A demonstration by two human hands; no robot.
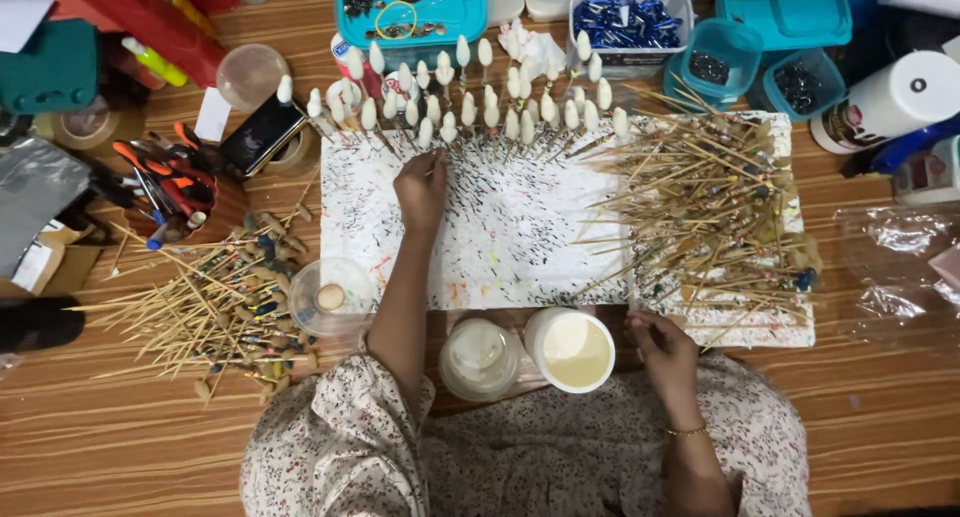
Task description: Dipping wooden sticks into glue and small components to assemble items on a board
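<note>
Nearest: cream-filled tub (571, 349) and lidded tub (479, 357) at near edge of white foam board (520, 237) | right hand (662, 349) curled narrow beside cream tub, grip unclear | left hand (421, 189) pinching stick at far edge, among upright white-tipped sticks (470, 102) | bare sticks (700, 207) heaped on board's right side

The left hand (420, 189) pokes a stick into the white foam board (510, 237) (it is spotted with paint). The right hand (662, 349) rests beside a paint tub (571, 350).
</note>
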